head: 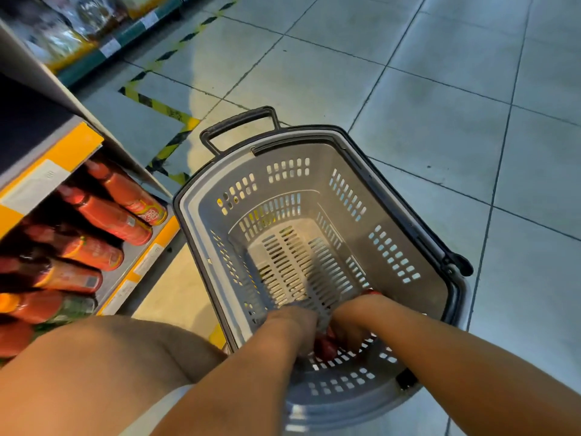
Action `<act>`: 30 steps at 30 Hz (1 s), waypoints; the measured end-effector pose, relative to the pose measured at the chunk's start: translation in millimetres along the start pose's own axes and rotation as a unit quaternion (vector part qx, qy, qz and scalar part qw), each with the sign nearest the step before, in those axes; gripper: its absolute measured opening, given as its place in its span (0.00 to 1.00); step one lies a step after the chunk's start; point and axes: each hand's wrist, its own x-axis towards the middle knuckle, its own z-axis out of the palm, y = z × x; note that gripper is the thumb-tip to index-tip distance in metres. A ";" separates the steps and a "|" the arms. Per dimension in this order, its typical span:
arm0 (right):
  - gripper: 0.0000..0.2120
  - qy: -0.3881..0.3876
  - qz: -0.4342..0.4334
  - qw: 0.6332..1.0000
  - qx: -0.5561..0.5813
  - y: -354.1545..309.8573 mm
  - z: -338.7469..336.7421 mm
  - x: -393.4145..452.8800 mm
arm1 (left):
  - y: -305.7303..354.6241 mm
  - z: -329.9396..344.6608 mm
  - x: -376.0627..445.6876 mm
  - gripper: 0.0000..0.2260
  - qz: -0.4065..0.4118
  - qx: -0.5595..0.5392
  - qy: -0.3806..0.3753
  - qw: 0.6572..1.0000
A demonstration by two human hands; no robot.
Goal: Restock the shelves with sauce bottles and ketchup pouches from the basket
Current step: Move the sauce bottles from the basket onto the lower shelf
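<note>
Grey plastic basket (pixel 408 196) on floor just beside shelf (pixel 151 247), placed so reach from one to other is short. Both hands down at near end of basket floor: left hand (pixel 294 325) and right hand (pixel 352 325) curled around small red item (pixel 325 346), mostly hidden; bottle or pouch, cannot tell. Probably last stock, since rest of basket shows bare slats. Red sauce bottles (pixel 113 212) in rows on shelf, glossy, labelled.

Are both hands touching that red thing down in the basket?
Touching. In the head view, the left hand and right hand close around the red item low in the basket.
</note>
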 end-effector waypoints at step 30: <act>0.05 0.715 -0.014 0.654 0.246 -171.9 -43.6 -242.5 | -108.8 -11.9 -332.9 0.06 0.097 -0.485 0.693 0.524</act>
